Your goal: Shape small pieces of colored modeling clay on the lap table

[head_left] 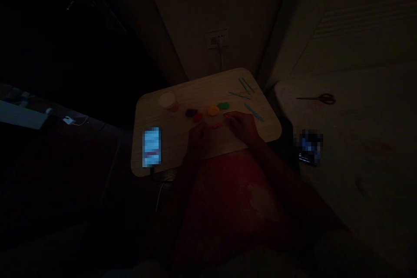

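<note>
The view is very dark. My right hand (243, 127) pinches a small red piece of modelling clay (227, 115) at its fingertips, above the small table. Across from it, my left hand (197, 135) is closed with curled fingers; whether anything is in them is hidden. A short red clay piece (216, 126) lies between the two hands. Just beyond them sit soft lumps of clay: a dark one (191, 113), a red one (197, 117), an orange one (213, 110) and a green one (223, 105).
On the table (176, 156) are a pale-lidded tub (168, 102), a lit phone (151, 147) with a cable, thin teal sticks (245, 86) and a flat teal tool (254, 112). Scissors (321, 98) and another device (310, 147) lie on the pale surface at right.
</note>
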`<state>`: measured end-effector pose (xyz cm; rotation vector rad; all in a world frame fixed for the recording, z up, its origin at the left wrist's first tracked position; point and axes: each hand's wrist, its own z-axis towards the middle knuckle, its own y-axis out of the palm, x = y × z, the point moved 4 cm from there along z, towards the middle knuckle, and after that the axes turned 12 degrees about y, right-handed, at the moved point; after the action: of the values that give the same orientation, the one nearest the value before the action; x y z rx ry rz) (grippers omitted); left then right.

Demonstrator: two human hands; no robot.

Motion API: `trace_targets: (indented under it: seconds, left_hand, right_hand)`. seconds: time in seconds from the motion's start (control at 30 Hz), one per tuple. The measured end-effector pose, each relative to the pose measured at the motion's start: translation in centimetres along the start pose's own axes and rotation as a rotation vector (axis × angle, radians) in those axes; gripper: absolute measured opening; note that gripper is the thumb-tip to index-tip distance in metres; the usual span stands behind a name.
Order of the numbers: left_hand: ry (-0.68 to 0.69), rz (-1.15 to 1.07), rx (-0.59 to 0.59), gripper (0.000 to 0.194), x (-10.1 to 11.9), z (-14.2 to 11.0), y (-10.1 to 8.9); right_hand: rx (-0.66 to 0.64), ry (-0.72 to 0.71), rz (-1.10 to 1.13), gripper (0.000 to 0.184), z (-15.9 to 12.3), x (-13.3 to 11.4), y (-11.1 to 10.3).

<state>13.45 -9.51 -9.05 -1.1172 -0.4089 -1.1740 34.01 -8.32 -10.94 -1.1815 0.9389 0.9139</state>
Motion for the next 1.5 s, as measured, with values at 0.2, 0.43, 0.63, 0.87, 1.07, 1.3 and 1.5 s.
trace_targets:
  seconds: [0.2, 0.43, 0.63, 0.87, 1.07, 1.3, 1.5]
  left_hand:
    - [0.007, 0.011, 0.000, 0.028, 0.0, -0.1, 0.0]
    - [0.025, 0.022, -0.002, 0.029, 0.0, 0.0, 0.0]
    - [0.011, 0.003, 0.000, 0.028, -0.1, -0.1, 0.1]
    - [0.000, 0.002, 0.004, 0.027, 0.2, 0.0, 0.0]
    - [-0.015, -0.004, 0.007, 0.029, 0.0, -0.1, 0.0]
    - [0.001, 0.012, 0.012, 0.028, -0.1, -0.1, 0.0]
    - [-0.020, -0.010, 0.004, 0.028, 0.1, -0.1, 0.0]
  right_hand:
    - [0.029, 0.032, 0.000, 0.020, 0.0, 0.0, -0.2]
    - [0.092, 0.019, -0.080, 0.028, -0.1, -0.4, -0.5]
    - [0.110, 0.052, -0.059, 0.035, -0.1, -0.4, -0.5]
    - [0.073, -0.059, -0.038, 0.020, 0.2, -0.1, -0.3]
    - [0.068, -0.119, -0.081, 0.024, 0.1, -0.4, -0.5]
    - [0.086, -0.115, -0.076, 0.029, 0.3, 0.1, -0.3]
    - [0.093, -0.092, -0.066, 0.025, 0.3, 0.3, -0.3]
